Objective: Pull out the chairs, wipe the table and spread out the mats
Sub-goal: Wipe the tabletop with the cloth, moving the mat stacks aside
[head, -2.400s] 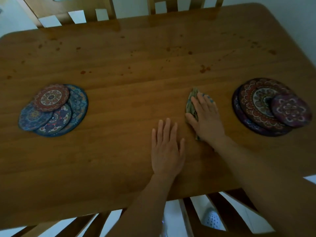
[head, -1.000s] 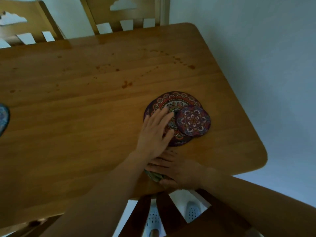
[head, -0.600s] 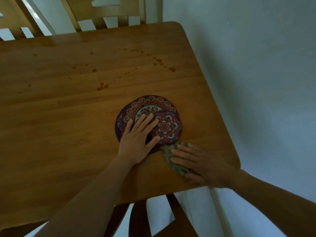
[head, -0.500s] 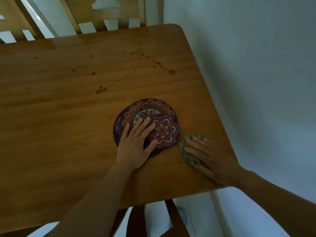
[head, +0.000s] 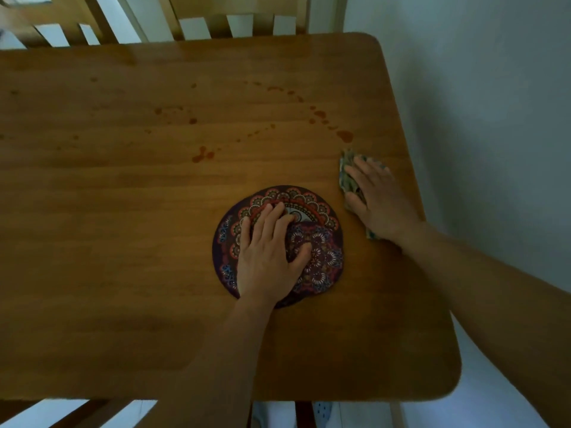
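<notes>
The wooden counter (head: 123, 242) fills most of the view, its right end close to a pale wall (head: 494, 118). Reddish-brown spots (head: 202, 156) dot its far half, some strung in a curved line that ends in a larger drop (head: 345, 135) near the right edge. Two wooden chair backs (head: 234, 17) with slats stand along the far side; part of another chair (head: 92, 412) shows below the near edge.

A stack of round patterned mats (head: 284, 196) lies right of centre on the counter. The largest mat is dark with a blue motif at its left rim, a red-bordered one lies on it, and a smaller purple mat (head: 321, 261) sits on top toward the right, overlapping both.

The left hand (head: 268, 257) rests flat on the stack, fingers straight and spread a little, the thumb lying on the purple mat; its grip holds nothing. The right hand (head: 377, 202) presses a crumpled greenish cloth (head: 347, 174) onto the counter just beside the mats, near the right edge, fingers extended over it and not curled round it. The cloth sticks out past the fingertips, just short of the larger drop.
</notes>
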Demonstrator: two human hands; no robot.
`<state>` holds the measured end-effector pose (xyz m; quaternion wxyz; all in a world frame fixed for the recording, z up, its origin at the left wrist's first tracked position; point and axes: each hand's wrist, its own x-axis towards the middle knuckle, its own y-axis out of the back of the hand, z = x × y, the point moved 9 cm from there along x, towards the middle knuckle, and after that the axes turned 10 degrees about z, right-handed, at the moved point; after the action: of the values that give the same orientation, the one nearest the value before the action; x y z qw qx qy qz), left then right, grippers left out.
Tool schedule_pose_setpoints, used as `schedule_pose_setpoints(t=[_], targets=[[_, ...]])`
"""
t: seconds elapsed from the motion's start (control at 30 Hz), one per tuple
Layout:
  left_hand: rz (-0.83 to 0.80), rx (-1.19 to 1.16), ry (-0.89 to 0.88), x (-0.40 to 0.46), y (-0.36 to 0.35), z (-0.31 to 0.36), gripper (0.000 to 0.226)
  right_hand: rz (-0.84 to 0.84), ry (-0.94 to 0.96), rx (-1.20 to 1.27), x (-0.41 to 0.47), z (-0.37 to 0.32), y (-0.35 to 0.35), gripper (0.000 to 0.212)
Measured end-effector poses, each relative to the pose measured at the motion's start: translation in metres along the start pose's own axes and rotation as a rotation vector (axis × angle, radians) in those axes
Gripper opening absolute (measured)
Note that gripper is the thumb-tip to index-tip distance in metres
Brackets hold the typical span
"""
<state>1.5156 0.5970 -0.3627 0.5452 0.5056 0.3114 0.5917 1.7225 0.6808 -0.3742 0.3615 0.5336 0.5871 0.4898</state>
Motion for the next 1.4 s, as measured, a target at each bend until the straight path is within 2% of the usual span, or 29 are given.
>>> schedule_pose_setpoints(t=[0.1, 0.2, 0.43, 0.57, 0.6, 0.7, 0.77, 0.83, 0.9, 0.97, 1.0, 1.13, 1.2, 1.27, 1.4], targets=[[-0.006, 0.000, 0.000, -0.002, 0.001, 0.000, 0.058, -0.001, -0.057, -0.011, 0.028, 0.013, -0.002, 0.056], [-0.014, 0.007, 0.006, -0.001, 0.002, 0.001, 0.058, -0.008, -0.101, 0.013, 0.016, 0.010, -0.001, 0.056], [-0.030, 0.006, -0.001, -0.002, 0.002, 0.001, 0.065, -0.008, 0.056, 0.079, -0.177, -0.057, 0.003, 0.060], [-0.042, -0.031, 0.012, -0.001, 0.005, 0.002, 0.061, -0.022, 0.187, 0.043, -0.208, -0.058, 0.002, 0.063], [-0.057, -0.047, 0.021, 0.000, 0.003, 0.001, 0.060, 0.002, 0.144, 0.026, -0.198, -0.051, 0.004, 0.064], [-0.116, -0.138, 0.048, 0.001, 0.002, -0.004, 0.058, 0.095, -0.159, -0.044, -0.170, -0.027, 0.011, 0.069], [-0.187, -0.245, 0.092, 0.004, -0.001, -0.008, 0.055, 0.074, -0.229, -0.051, -0.172, -0.027, 0.006, 0.073], [-0.299, -0.402, 0.185, 0.009, -0.001, -0.012, 0.047, 0.011, -0.147, -0.027, -0.187, -0.038, 0.000, 0.072], [-0.408, -0.646, 0.313, 0.011, 0.005, -0.016, 0.033, -0.027, 0.040, -0.053, -0.210, -0.057, 0.001, 0.065], [-0.421, -0.869, 0.415, 0.008, 0.020, -0.031, 0.027, -0.073, 0.255, -0.111, -0.228, -0.091, -0.002, 0.059], [-0.382, -0.900, 0.422, 0.005, 0.027, -0.035, 0.027, -0.096, 0.349, -0.141, -0.238, -0.101, -0.002, 0.058], [-0.095, -0.670, 0.320, -0.010, 0.069, -0.106, 0.019, -0.149, 0.667, -0.188, -0.232, -0.178, -0.013, 0.054], [0.000, -0.518, 0.318, -0.017, 0.085, -0.158, 0.020, -0.164, 0.767, -0.158, -0.218, -0.231, -0.031, 0.054], [0.066, -0.376, 0.348, -0.024, 0.102, -0.216, 0.023, -0.159, 0.727, -0.100, -0.187, -0.284, -0.053, 0.055], [0.134, -0.090, 0.393, -0.039, 0.134, -0.324, 0.032, -0.171, 0.458, 0.050, -0.094, -0.362, -0.086, 0.060]])
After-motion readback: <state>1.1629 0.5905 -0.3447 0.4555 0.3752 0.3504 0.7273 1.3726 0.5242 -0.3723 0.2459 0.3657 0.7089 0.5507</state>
